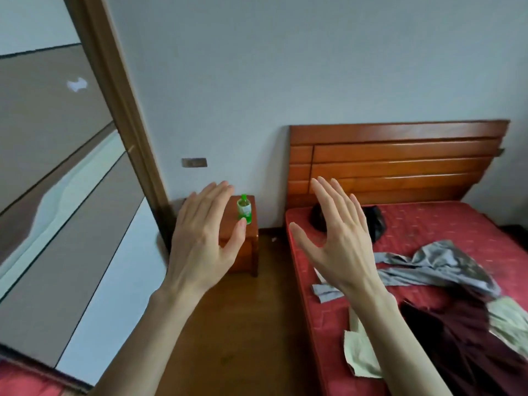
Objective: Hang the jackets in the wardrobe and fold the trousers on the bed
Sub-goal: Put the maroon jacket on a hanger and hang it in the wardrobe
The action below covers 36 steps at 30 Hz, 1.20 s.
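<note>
Hovering both hands spread and empty: your right hand (337,241) is nearer the grey garment (434,267) lying rightward on the bed (405,221), left hand (200,241) well apart.

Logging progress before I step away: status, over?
Left hand and right hand open, empty. Grey garment and dark red garment loose, unfolded on bed. Nothing blocking.

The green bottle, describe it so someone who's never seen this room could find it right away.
Start at the wooden headboard of the red bed. Just to its left, against the wall, stands a small wooden nightstand. The green bottle stands upright on top of it, the only thing there, bright green with a pale label.
</note>
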### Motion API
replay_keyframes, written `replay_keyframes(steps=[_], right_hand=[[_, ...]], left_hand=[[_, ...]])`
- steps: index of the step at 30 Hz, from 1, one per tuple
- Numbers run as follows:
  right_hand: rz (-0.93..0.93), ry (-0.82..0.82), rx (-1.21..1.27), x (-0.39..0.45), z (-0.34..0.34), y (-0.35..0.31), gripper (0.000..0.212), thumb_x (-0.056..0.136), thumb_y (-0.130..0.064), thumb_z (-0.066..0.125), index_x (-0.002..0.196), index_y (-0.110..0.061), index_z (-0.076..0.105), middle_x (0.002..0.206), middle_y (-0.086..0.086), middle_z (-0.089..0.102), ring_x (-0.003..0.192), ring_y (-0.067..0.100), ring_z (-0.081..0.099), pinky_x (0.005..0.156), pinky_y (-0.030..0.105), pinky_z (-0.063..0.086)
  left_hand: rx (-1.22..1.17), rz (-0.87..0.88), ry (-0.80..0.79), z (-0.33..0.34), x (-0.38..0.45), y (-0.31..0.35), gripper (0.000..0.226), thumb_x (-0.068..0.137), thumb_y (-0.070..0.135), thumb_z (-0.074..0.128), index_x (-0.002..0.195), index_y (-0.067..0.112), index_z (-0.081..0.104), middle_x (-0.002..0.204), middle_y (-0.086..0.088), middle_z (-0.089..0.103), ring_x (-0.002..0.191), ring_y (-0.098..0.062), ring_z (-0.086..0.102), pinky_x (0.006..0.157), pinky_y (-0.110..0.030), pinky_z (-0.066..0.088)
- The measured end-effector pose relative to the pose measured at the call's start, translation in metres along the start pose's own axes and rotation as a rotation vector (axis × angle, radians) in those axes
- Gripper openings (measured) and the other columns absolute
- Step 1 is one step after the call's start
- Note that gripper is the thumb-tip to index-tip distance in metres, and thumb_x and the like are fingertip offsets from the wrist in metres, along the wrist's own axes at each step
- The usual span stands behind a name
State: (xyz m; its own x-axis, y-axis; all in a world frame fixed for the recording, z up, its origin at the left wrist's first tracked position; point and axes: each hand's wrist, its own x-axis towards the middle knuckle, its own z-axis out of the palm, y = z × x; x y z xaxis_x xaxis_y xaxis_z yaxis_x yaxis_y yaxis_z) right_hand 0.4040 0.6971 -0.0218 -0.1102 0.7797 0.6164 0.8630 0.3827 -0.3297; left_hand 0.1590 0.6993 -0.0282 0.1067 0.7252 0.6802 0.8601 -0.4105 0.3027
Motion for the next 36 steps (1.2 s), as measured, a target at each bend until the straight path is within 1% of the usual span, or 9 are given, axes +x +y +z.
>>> replay_keyframes(steps=[4, 11, 15, 17, 20, 24, 27, 31, 36], right_hand=[[0.104, 0.050, -0.067, 0.001, -0.004, 0.026, 0.076, 0.097, -0.054, 0.058, 0.160, -0.020, 0.034, 0.167, -0.004, 0.033, 0.159, 0.012, 0.016, 0.129, 0.047, 0.017], [0.319, 0.157, -0.182, -0.012, -0.005, 0.065, 0.073, 0.099, -0.050, 0.063, 0.160, -0.019, 0.036, 0.166, -0.004, 0.035, 0.158, 0.012, 0.019, 0.127, 0.051, 0.022], [0.461, 0.191, -0.262, -0.028, -0.005, 0.080, 0.073, 0.098, -0.051, 0.063, 0.159, -0.020, 0.038, 0.165, -0.006, 0.036, 0.157, 0.011, 0.020, 0.126, 0.050, 0.023], [0.521, 0.196, -0.302, -0.040, -0.006, 0.084, 0.073, 0.097, -0.049, 0.065, 0.159, -0.022, 0.038, 0.165, -0.006, 0.036, 0.157, 0.011, 0.023, 0.126, 0.051, 0.024], [0.614, 0.216, -0.368, -0.059, -0.014, 0.089, 0.073, 0.096, -0.050, 0.067, 0.158, -0.023, 0.038, 0.165, -0.006, 0.036, 0.156, 0.012, 0.024, 0.126, 0.051, 0.025], [0.731, 0.259, -0.443, -0.086, -0.033, 0.101, 0.071, 0.097, -0.054, 0.060, 0.157, -0.023, 0.040, 0.164, -0.007, 0.037, 0.156, 0.009, 0.024, 0.128, 0.045, 0.019], [0.815, 0.279, -0.502, -0.107, -0.044, 0.113, 0.070, 0.097, -0.052, 0.062, 0.157, -0.022, 0.040, 0.164, -0.006, 0.039, 0.156, 0.009, 0.024, 0.129, 0.043, 0.018], [0.908, 0.329, -0.547, -0.137, -0.057, 0.131, 0.070, 0.097, -0.047, 0.066, 0.157, -0.022, 0.040, 0.163, -0.006, 0.040, 0.156, 0.009, 0.024, 0.128, 0.044, 0.020], [0.997, 0.355, -0.576, -0.170, -0.075, 0.163, 0.069, 0.097, -0.047, 0.066, 0.156, -0.021, 0.042, 0.162, -0.005, 0.041, 0.156, 0.010, 0.024, 0.127, 0.048, 0.023]], left_hand=[[-0.080, 0.091, -0.048, 0.045, 0.029, 0.000, 0.059, 0.103, 0.050, 0.050, 0.152, 0.017, 0.049, 0.157, -0.003, 0.050, 0.150, -0.019, 0.040, 0.125, -0.048, 0.032], [-0.263, 0.282, -0.135, 0.110, 0.072, 0.003, 0.057, 0.104, 0.043, 0.050, 0.151, 0.011, 0.050, 0.154, -0.006, 0.052, 0.149, -0.020, 0.042, 0.127, -0.042, 0.028], [-0.382, 0.360, -0.210, 0.149, 0.088, 0.014, 0.055, 0.103, 0.040, 0.052, 0.149, 0.009, 0.052, 0.152, -0.007, 0.054, 0.148, -0.022, 0.042, 0.119, -0.054, 0.037], [-0.437, 0.410, -0.251, 0.168, 0.091, 0.024, 0.055, 0.104, 0.041, 0.050, 0.149, 0.009, 0.051, 0.153, -0.006, 0.053, 0.149, -0.021, 0.041, 0.120, -0.054, 0.035], [-0.491, 0.477, -0.306, 0.195, 0.094, 0.046, 0.057, 0.104, 0.043, 0.047, 0.150, 0.009, 0.050, 0.154, -0.005, 0.052, 0.150, -0.019, 0.039, 0.123, -0.051, 0.031], [-0.581, 0.546, -0.365, 0.228, 0.095, 0.081, 0.056, 0.104, 0.043, 0.048, 0.149, 0.009, 0.051, 0.153, -0.005, 0.053, 0.150, -0.018, 0.040, 0.125, -0.047, 0.028], [-0.624, 0.593, -0.419, 0.251, 0.091, 0.107, 0.057, 0.103, 0.043, 0.049, 0.148, 0.009, 0.051, 0.152, -0.006, 0.054, 0.149, -0.020, 0.041, 0.124, -0.050, 0.030], [-0.673, 0.652, -0.482, 0.280, 0.079, 0.143, 0.057, 0.105, 0.046, 0.046, 0.149, 0.010, 0.050, 0.152, -0.005, 0.054, 0.149, -0.020, 0.041, 0.124, -0.051, 0.029], [-0.712, 0.683, -0.523, 0.318, 0.062, 0.191, 0.055, 0.103, 0.039, 0.053, 0.150, 0.011, 0.049, 0.152, -0.004, 0.054, 0.147, -0.020, 0.043, 0.124, -0.049, 0.029]])
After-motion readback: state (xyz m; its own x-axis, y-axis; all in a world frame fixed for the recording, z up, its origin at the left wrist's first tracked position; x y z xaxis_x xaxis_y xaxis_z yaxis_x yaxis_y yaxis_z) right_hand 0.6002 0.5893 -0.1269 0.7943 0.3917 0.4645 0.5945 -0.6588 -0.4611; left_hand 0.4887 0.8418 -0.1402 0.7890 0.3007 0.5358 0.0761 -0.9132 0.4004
